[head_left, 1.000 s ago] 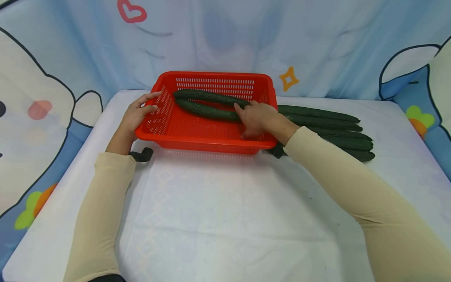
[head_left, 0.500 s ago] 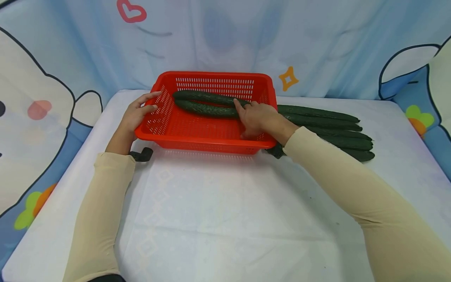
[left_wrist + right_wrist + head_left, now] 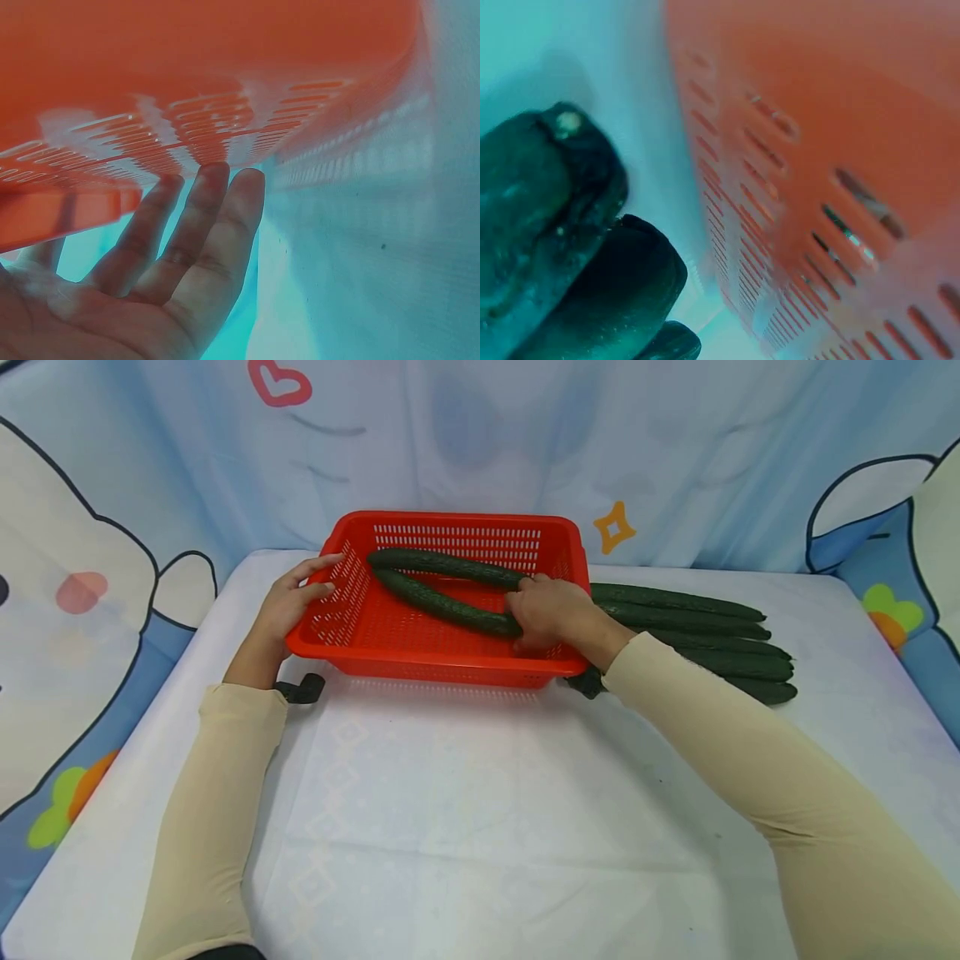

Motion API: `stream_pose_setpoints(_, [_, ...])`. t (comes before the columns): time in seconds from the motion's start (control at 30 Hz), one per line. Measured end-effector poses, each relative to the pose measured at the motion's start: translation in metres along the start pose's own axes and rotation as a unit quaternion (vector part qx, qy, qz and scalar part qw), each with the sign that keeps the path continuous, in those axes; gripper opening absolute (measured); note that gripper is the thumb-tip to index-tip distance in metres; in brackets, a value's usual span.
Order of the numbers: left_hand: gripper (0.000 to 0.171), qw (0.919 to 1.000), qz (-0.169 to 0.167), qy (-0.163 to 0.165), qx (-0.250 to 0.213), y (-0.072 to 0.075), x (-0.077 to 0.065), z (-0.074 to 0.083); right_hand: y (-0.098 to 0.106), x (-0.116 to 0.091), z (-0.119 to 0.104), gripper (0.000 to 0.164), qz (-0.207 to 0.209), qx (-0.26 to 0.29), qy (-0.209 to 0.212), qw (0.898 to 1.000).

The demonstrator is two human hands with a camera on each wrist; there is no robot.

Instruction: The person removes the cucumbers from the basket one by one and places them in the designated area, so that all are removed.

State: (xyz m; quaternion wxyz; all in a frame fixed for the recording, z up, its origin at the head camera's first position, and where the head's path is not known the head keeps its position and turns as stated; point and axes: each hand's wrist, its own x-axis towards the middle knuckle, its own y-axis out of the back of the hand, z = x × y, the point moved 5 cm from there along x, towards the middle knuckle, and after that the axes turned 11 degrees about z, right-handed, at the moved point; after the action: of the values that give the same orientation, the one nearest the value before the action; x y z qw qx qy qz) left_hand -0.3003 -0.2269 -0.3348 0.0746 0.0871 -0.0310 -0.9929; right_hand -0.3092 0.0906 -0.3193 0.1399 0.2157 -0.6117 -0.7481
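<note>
A red plastic basket [image 3: 427, 664] with slotted walls stands at the back of the table. My left hand [image 3: 291, 602] grips its left rim, with fingers against the outer wall in the left wrist view. Two dark green cucumbers lie inside: the rear cucumber [image 3: 442, 562] along the back, and the front cucumber [image 3: 442, 606] slanting toward the front wall. Their left ends lie close together and their right ends spread apart. My right hand [image 3: 551, 614] reaches over the right rim and holds the front cucumber near its right end. Its fingertips are mostly hidden.
Several more cucumbers [image 3: 720, 627] lie side by side on the white tablecloth [image 3: 487, 810], right of the basket and partly under my right forearm. Their near ends sit close to the basket wall [image 3: 795, 150]. A printed curtain [image 3: 480, 443] hangs behind the table.
The front cucumber's right end has swung toward the basket's front wall, away from the rear cucumber. My right index finger has curled in. The left hand and basket stay in place.
</note>
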Motion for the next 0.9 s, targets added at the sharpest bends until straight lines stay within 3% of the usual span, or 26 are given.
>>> stream_pose_setpoints(0.4, [0.046, 0.9998, 0.007, 0.002, 0.019, 0.0002, -0.0005, -0.0001, 0.0010, -0.0021, -0.0042, 0.038, 0.026, 0.034, 0.019, 0.999])
stream_pose_setpoints(0.73, [0.045, 1.0000, 0.003, -0.003, 0.005, 0.0005, -0.0002, 0.0002, -0.0046, 0.0025, -0.0053, 0.055, -0.017, 0.050, 0.010, 0.999])
stream_pose_setpoints(0.9, [0.046, 0.9999, 0.003, -0.005, 0.009, 0.0009, 0.0006, -0.0002, -0.0066, 0.0002, -0.0059, 0.044, -0.048, 0.064, 0.017, 0.997])
